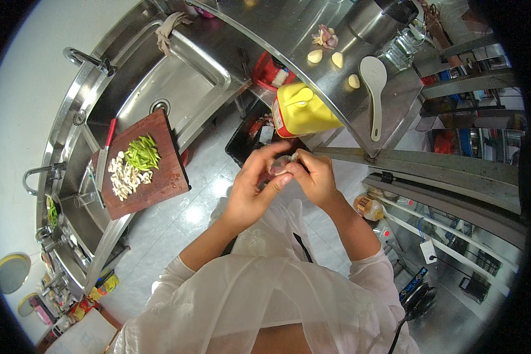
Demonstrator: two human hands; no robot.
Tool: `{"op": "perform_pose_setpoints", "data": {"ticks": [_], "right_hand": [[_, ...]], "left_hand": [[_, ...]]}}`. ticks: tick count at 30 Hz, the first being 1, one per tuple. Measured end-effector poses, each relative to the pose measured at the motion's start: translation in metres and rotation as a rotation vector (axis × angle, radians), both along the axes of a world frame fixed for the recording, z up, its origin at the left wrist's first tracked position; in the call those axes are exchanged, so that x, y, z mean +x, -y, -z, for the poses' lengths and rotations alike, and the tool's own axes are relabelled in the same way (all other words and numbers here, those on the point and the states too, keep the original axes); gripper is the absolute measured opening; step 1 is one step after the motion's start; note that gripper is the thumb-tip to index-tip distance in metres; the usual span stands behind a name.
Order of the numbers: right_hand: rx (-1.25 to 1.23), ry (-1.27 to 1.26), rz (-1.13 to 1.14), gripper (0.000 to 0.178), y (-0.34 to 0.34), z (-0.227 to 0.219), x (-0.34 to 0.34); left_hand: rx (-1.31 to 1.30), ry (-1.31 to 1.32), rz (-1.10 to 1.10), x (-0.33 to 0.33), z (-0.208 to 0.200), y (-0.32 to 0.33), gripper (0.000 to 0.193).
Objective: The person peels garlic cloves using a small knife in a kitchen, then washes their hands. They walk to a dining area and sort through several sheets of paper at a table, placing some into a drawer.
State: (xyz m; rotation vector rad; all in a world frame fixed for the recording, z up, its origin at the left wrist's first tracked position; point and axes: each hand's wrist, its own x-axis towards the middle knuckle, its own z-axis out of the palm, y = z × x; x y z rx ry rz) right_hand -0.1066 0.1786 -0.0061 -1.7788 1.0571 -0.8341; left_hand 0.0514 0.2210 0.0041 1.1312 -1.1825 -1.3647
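In front of my body, my left hand [246,192] and my right hand [317,178] meet over a garlic clove [280,166] with purplish skin. Left fingers curl around it from one side, while the right thumb and fingertips pinch at its edge. Part of the clove is hidden by the fingers. On the steel counter beyond lie a partly broken garlic bulb [325,38] and three pale peeled cloves [315,56]. Beside them rests a white, long-handled spoon [374,76].
At left, a brown cutting board [165,186] spans the sink edge, bearing sliced mushrooms [127,180], green pepper strips [142,153] and a red-handled knife [105,154]. A yellow jug [307,112] stands below the counter, near a black crate [242,139]. Steel sink [165,82] at far left.
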Motion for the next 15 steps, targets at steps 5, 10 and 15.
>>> {"op": "perform_pose_setpoints", "data": {"ticks": [5, 10, 15], "right_hand": [[0.27, 0.196, 0.053, 0.02, -0.001, 0.004, 0.001], [0.279, 0.182, 0.094, 0.02, -0.002, 0.006, 0.0], [0.178, 0.131, 0.066, 0.02, -0.005, -0.001, 0.002]], "left_hand": [[-0.168, 0.097, 0.053, 0.004, 0.008, 0.009, 0.037], [-0.275, 0.359, 0.029, 0.006, -0.001, 0.011, 0.037], [-0.098, 0.371, -0.054, 0.007, -0.004, 0.018, 0.032]]}}
